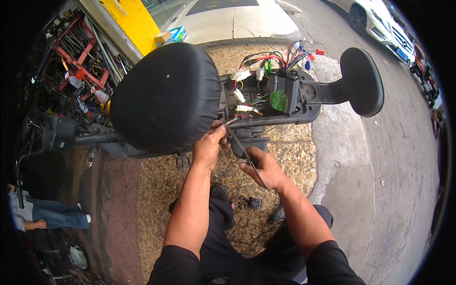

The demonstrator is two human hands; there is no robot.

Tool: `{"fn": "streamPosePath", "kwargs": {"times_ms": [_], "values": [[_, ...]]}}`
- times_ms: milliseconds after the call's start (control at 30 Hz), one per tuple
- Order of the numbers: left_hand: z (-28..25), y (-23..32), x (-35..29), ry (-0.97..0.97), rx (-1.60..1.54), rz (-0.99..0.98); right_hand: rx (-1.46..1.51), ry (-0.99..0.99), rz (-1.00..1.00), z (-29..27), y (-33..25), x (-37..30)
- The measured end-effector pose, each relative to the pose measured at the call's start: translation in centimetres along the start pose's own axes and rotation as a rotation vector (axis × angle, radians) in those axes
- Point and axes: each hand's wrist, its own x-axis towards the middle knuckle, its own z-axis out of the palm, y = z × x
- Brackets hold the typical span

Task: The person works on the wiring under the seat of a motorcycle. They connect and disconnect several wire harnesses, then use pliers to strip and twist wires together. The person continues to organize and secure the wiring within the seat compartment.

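Dark cable (239, 143) is held beside the opened scooter body (309, 113), pinched by the left hand (208, 148) and gripped by the right hand (267, 170); wiring work appears unfinished, with controller (286, 88) and connectors (239, 96) exposed.

At the black seat's (166, 95) near right edge, our left hand (209, 146) pinches a dark cable (241, 146) running through our right hand (266, 169); right of the seat sit white connectors (240, 75) and a black box (292, 92).

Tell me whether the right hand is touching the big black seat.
No, the right hand is on a long, thin dark object, well apart from the black seat at its upper left.
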Motion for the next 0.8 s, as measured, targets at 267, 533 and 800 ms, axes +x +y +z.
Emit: {"fn": "streamPosePath", "kwargs": {"times_ms": [267,533,800], "values": [[-0.2,0.1,0.2,0.012,-0.084,-0.072,-0.211,0.093,-0.005,-0.6,-2.4,-0.1],[1.0,0.2,-0.1,0.062,-0.053,0.058,-0.38,0.19,-0.052,-0.2,-2.3,-0.1],[-0.1,0.4,0.3,-0.055,-0.179,-0.066,-0.469,0.199,-0.042,0.0,-1.5,0.2]]}}
